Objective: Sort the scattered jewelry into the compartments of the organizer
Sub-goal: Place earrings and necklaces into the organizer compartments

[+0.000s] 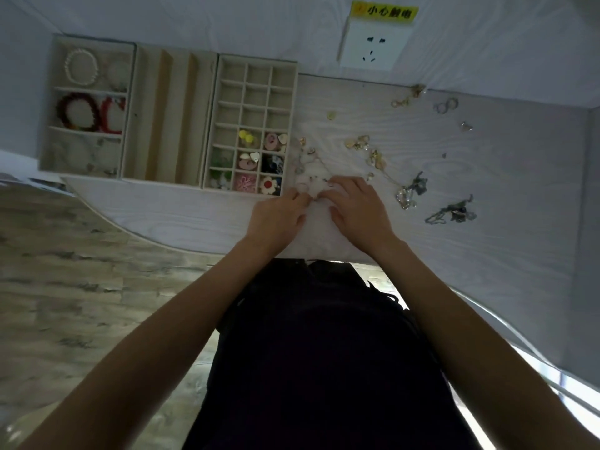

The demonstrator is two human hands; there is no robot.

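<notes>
Pinching one pale jewelry piece [313, 190] together, left hand [279, 216] and right hand [357, 206] work just right of the organizer [290, 131].

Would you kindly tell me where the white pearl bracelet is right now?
In the head view, the white pearl bracelet lies in the far compartment of the leftmost organizer tray, just beyond the dark red beaded bracelet.

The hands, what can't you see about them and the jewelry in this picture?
- Head view: whatever the left hand and right hand work on is a pale overexposed blur, partly covered by fingers.
- Scattered gold pieces on the table: too small to name.
- Bottom-left organizer compartment: contents washed out.
</notes>
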